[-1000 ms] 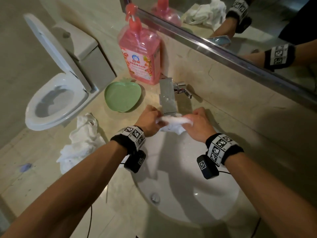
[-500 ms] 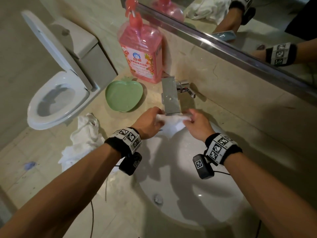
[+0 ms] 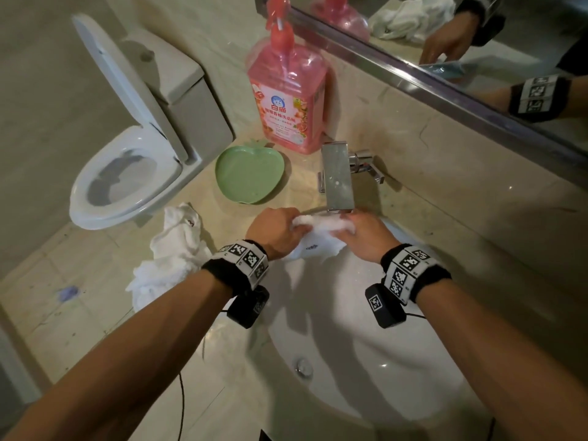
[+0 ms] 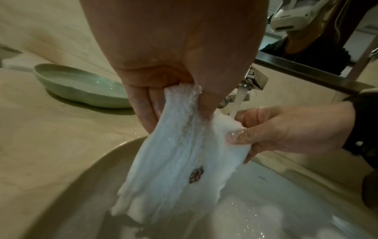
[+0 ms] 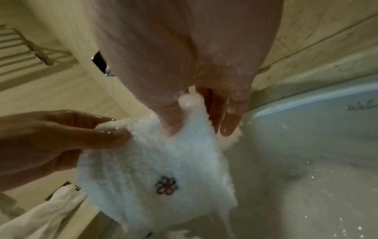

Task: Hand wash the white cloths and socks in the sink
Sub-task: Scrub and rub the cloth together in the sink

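Note:
A small white cloth with a dark flower mark hangs wet over the back of the white sink, just under the chrome tap. My left hand pinches its left top edge and my right hand pinches its right top edge. In the left wrist view a stream of water runs from the tap onto the cloth beside the right hand. The right wrist view shows the soaked cloth dripping below both hands.
A heap of white cloths lies on the beige counter left of the sink. A green apple-shaped dish and a pink soap bottle stand behind it. An open toilet is at the left, a mirror above.
Both hands have shifted slightly toward the tap with the cloth held between them, and the cloth now hangs spread lower into the sink.

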A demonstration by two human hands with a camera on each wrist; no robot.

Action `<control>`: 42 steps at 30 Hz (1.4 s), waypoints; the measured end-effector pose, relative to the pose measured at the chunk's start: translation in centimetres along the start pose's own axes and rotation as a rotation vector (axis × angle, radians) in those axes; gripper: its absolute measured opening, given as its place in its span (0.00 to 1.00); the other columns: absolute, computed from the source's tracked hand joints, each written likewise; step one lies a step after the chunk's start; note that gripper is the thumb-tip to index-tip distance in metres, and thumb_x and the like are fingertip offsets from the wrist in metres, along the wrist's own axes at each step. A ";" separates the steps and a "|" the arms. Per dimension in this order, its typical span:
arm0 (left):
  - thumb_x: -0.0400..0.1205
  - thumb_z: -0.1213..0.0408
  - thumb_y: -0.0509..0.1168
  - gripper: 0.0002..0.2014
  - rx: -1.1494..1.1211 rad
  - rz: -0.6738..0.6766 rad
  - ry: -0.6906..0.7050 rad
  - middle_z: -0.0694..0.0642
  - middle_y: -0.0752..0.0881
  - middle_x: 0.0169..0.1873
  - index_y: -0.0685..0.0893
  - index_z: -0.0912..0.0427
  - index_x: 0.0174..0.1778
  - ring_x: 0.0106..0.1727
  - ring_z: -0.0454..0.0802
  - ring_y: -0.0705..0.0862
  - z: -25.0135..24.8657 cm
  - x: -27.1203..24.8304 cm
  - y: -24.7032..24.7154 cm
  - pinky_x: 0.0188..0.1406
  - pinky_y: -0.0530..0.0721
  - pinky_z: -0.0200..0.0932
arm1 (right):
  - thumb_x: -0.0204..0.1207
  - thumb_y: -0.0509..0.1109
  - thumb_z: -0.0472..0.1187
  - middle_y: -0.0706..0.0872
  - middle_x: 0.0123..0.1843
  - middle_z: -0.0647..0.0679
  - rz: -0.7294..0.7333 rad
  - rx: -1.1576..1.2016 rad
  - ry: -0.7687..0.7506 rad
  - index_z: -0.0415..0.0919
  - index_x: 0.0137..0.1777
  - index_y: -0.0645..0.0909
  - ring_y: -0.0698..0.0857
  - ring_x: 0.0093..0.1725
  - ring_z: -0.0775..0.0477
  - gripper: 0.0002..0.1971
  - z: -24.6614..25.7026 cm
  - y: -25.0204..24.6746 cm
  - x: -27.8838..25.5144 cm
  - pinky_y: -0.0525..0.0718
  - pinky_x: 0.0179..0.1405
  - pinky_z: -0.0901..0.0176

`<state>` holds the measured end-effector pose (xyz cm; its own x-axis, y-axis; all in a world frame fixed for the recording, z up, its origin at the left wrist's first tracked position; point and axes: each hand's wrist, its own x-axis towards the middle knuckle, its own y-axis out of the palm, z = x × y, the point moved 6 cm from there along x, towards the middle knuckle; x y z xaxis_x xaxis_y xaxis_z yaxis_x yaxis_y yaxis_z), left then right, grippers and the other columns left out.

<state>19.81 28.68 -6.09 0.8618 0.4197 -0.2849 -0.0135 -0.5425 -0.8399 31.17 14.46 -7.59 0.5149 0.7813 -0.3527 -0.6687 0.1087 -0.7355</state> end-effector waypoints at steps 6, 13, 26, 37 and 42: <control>0.82 0.51 0.67 0.13 -0.250 0.023 -0.175 0.58 0.85 0.43 0.79 0.57 0.48 0.48 0.62 0.84 -1.0 0.9 2.1 0.40 0.73 0.45 | 0.70 0.79 0.39 0.88 0.49 0.58 -0.064 0.346 0.055 0.52 0.59 0.84 0.87 0.51 0.58 0.18 0.7 0.9 -0.7 0.78 0.41 0.70; 0.71 0.51 0.66 0.20 -0.492 0.223 -0.124 0.50 0.88 0.55 0.83 0.50 0.58 0.57 0.53 0.86 -3.2 1.5 4.1 0.60 0.84 0.52 | 0.74 0.74 0.30 0.88 0.58 0.46 -0.044 0.371 0.124 0.46 0.68 0.78 0.87 0.57 0.45 0.24 -0.8 0.7 -0.4 0.88 0.57 0.47; 0.68 0.52 0.82 0.32 -0.171 0.301 0.019 0.52 0.87 0.55 0.81 0.55 0.67 0.52 0.51 0.84 -4.7 2.6 5.7 0.48 0.80 0.38 | 0.67 0.69 0.18 0.81 0.52 0.57 0.026 0.616 -0.017 0.49 0.39 0.74 0.81 0.52 0.55 0.21 -2.1 -1.7 -1.9 0.80 0.40 0.71; 0.74 0.71 0.67 0.24 0.175 0.087 0.183 0.64 0.83 0.62 0.82 0.61 0.68 0.58 0.64 0.84 -5.7 2.9 3.3 0.56 0.85 0.51 | 0.59 0.89 0.37 0.72 0.73 0.52 0.337 0.812 0.324 0.53 0.70 0.72 0.84 0.62 0.41 0.42 -3.4 1.5 -1.2 0.92 0.42 0.45; 0.76 0.57 0.64 0.14 0.380 0.140 0.248 0.62 0.86 0.54 0.84 0.54 0.56 0.53 0.62 0.86 -6.9 3.0 3.4 0.48 0.88 0.54 | 0.57 0.86 0.54 0.84 0.59 0.49 0.253 0.201 0.187 0.44 0.64 0.78 0.85 0.53 0.49 0.36 -1.8 1.5 0.1 0.91 0.47 0.50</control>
<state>25.83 23.02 -6.63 0.9328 0.1498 -0.3278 -0.2834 -0.2570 -0.9239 31.22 13.58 -9.77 0.3963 0.6748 -0.6225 -0.8699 0.0592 -0.4896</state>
